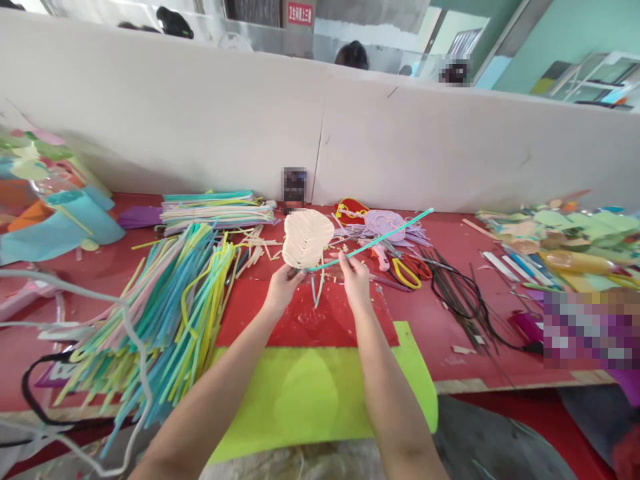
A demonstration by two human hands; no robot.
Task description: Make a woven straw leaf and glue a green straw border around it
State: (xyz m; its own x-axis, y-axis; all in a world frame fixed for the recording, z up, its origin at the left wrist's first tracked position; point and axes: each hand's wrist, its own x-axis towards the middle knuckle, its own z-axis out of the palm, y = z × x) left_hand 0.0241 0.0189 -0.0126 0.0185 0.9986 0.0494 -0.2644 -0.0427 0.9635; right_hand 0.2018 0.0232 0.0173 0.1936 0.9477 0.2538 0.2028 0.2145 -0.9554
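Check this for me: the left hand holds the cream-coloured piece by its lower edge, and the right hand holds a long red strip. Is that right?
Not quite: the long strip in the right hand is turquoise green, not red, as the head view shows. The left hand does hold the cream-coloured piece by its lower edge.

A white partition point(210, 113) backs the red worktop point(440, 353). Yellow-handled scissors point(406, 275) lie left of dark thin rods point(453, 303). At the left, a white cable point(131, 320) loops beside coloured strips point(145, 320), near curled blue paper point(95, 213).
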